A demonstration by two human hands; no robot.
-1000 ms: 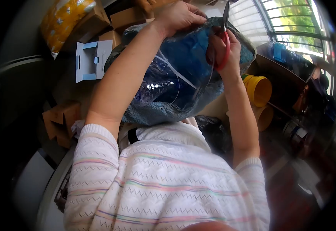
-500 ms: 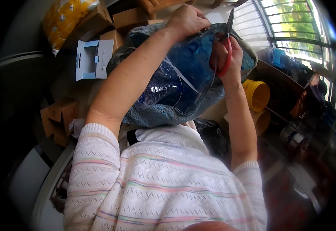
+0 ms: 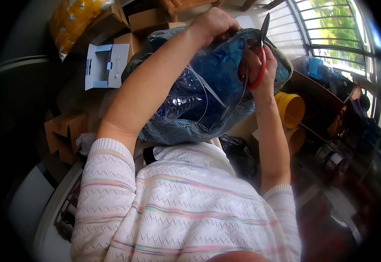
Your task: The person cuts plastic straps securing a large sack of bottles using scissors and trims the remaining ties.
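Note:
A blue woven sack (image 3: 173,134) stands open in front of me, with several clear and blue plastic bottles (image 3: 179,105) inside. My left hand (image 3: 214,27) is closed on the sack's far rim. At the right side of the opening my right hand (image 3: 260,65) is closed round red-handled scissors (image 3: 263,32), whose blades point up and away. A white strap (image 3: 208,89) runs across the sack's mouth, and a thin strand hangs below my right hand.
An open white box (image 3: 120,65), a cardboard box (image 3: 66,131) and a yellow package (image 3: 74,26) are on the left. To the right are yellow buckets (image 3: 301,111) and a barred window (image 3: 334,32). A black plastic bag (image 3: 240,159) lies below the sack.
My right hand and the scissors have moved slightly down and to the right. My left hand has shifted a little on the rim and keeps its hold.

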